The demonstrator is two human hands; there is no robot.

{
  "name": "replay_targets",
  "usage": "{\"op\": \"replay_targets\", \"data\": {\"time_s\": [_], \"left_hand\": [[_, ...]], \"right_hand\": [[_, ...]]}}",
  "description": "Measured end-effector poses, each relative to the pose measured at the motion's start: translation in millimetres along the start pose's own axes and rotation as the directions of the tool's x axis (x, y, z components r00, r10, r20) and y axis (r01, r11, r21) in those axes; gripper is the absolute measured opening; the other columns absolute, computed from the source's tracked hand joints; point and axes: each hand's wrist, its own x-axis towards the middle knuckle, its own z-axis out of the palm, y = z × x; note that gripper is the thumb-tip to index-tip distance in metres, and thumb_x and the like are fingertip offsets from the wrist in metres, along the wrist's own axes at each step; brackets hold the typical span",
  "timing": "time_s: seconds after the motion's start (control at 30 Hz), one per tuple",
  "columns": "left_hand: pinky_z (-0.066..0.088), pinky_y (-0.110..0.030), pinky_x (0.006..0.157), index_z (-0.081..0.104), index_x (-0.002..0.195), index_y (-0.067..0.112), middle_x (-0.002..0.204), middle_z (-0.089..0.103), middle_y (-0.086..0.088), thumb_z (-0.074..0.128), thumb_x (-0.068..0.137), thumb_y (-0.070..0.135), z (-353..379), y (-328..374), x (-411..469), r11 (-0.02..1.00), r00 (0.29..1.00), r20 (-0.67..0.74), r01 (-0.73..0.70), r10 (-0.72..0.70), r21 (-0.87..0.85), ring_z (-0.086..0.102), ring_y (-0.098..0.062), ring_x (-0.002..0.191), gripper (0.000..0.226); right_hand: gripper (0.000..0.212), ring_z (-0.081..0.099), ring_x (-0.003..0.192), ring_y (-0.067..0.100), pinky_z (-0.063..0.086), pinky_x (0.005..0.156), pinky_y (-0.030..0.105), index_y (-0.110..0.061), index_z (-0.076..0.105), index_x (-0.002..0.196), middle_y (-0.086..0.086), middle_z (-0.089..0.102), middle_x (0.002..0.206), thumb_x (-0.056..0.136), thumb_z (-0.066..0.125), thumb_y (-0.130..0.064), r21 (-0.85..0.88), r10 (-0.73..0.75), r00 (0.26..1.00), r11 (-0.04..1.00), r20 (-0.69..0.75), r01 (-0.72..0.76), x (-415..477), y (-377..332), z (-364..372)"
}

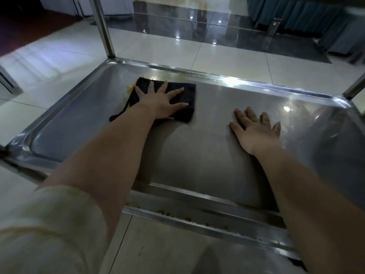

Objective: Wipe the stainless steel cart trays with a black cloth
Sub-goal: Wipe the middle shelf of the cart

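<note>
A stainless steel cart tray [217,167] with a raised rim fills the middle of the view. A folded black cloth [187,93] with a yellow edge and a black loop lies flat on its far left part. My left hand [160,99] presses on the cloth with fingers spread and straight. Flat on the bare steel to the right rests my right hand [254,129], fingers spread, holding nothing. Yellow crumbs [130,88] sit at the cloth's left edge.
An upright steel cart post [102,26] rises from the tray's far left corner, and another post [355,88] stands at the far right corner. Small yellow crumbs [187,218] lie along the tray's near rim. Glossy floor tiles [59,56] surround the cart.
</note>
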Motion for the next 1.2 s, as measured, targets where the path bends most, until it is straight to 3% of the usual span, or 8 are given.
{"op": "replay_targets", "data": {"time_s": [0.13, 0.23, 0.37, 0.67, 0.87, 1.03, 1.2], "left_hand": [[-0.012, -0.071, 0.109, -0.007, 0.139, 0.070, 0.164, -0.010, 0.008, 0.013, 0.074, 0.092, 13.9, -9.6, -64.1, 0.994, 0.994, 0.038, -0.107, 0.107, -0.002, -0.014, -0.035, 0.148, 0.071], [-0.017, -0.067, 0.107, -0.015, 0.134, 0.073, 0.163, -0.015, 0.011, 0.004, 0.069, 0.096, 33.0, -25.3, -139.3, 0.977, 0.977, -0.010, -0.211, 0.211, -0.003, -0.017, -0.033, 0.148, 0.072], [-0.019, -0.064, 0.108, -0.018, 0.133, 0.073, 0.156, -0.025, 0.018, 0.000, 0.066, 0.097, 46.8, -40.3, -205.1, 0.977, 0.977, -0.016, -0.212, 0.212, -0.013, -0.025, -0.028, 0.146, 0.073], [-0.014, -0.073, 0.106, -0.012, 0.134, 0.074, 0.163, -0.015, 0.010, 0.012, 0.070, 0.095, 20.3, -15.6, -69.6, 0.993, 0.993, 0.036, -0.116, 0.116, 0.002, -0.018, -0.036, 0.148, 0.072], [-0.011, -0.076, 0.105, 0.001, 0.144, 0.065, 0.165, -0.008, 0.003, 0.019, 0.078, 0.090, 1.4, 9.4, 11.3, 0.997, 0.996, -0.026, -0.082, 0.082, -0.003, -0.015, -0.040, 0.147, 0.073], [-0.011, -0.076, 0.104, 0.003, 0.145, 0.064, 0.165, -0.005, 0.002, 0.021, 0.077, 0.091, -3.1, 15.7, 41.9, 0.999, 0.999, -0.046, -0.013, 0.012, -0.033, -0.014, -0.039, 0.148, 0.075], [-0.011, -0.075, 0.106, -0.002, 0.145, 0.062, 0.165, -0.010, 0.002, 0.016, 0.079, 0.089, -0.3, 15.9, 25.5, 0.998, 0.998, -0.027, -0.058, 0.058, -0.001, -0.015, -0.040, 0.147, 0.074]], "right_hand": [[0.060, -0.003, 0.151, 0.027, -0.003, 0.115, 0.061, -0.054, 0.005, 0.150, -0.017, -0.001, 0.163, 0.094, 0.016, -0.070, 0.000, -0.003, 1.000, 1.000, 0.002, 0.003, -1.4, 0.3, -2.2], [0.061, -0.003, 0.151, 0.027, -0.003, 0.116, 0.061, -0.053, 0.006, 0.150, -0.016, 0.000, 0.163, 0.093, 0.017, -0.070, 0.005, -0.002, 1.000, 1.000, 0.007, 0.002, -4.9, 1.6, -2.9], [0.061, -0.002, 0.151, 0.028, -0.002, 0.115, 0.062, -0.054, 0.005, 0.150, -0.017, 0.000, 0.163, 0.092, 0.017, -0.071, -0.002, -0.021, 1.000, 1.000, 0.014, 0.021, -8.0, 2.5, -2.0], [0.071, -0.006, 0.150, 0.029, -0.005, 0.114, 0.062, -0.056, -0.003, 0.148, -0.017, -0.006, 0.163, 0.083, 0.009, -0.080, -0.065, -0.039, 0.999, 0.997, 0.032, 0.041, -4.7, 3.4, 0.4], [0.071, -0.007, 0.150, 0.028, -0.007, 0.113, 0.063, -0.060, -0.002, 0.146, -0.021, -0.006, 0.161, 0.079, 0.009, -0.082, -0.092, -0.140, 0.990, 0.986, 0.029, 0.143, -9.0, -0.1, -1.1], [0.068, -0.005, 0.151, 0.025, -0.007, 0.115, 0.061, -0.060, 0.002, 0.147, -0.023, -0.003, 0.161, 0.083, 0.015, -0.079, -0.088, -0.174, 0.984, 0.981, 0.029, 0.175, -8.7, -3.4, -2.2], [0.069, -0.007, 0.150, 0.024, -0.006, 0.115, 0.061, -0.062, -0.004, 0.145, -0.024, -0.007, 0.160, 0.080, 0.010, -0.082, -0.098, -0.167, 0.985, 0.980, 0.052, 0.172, -7.7, -0.7, -1.9]]}}
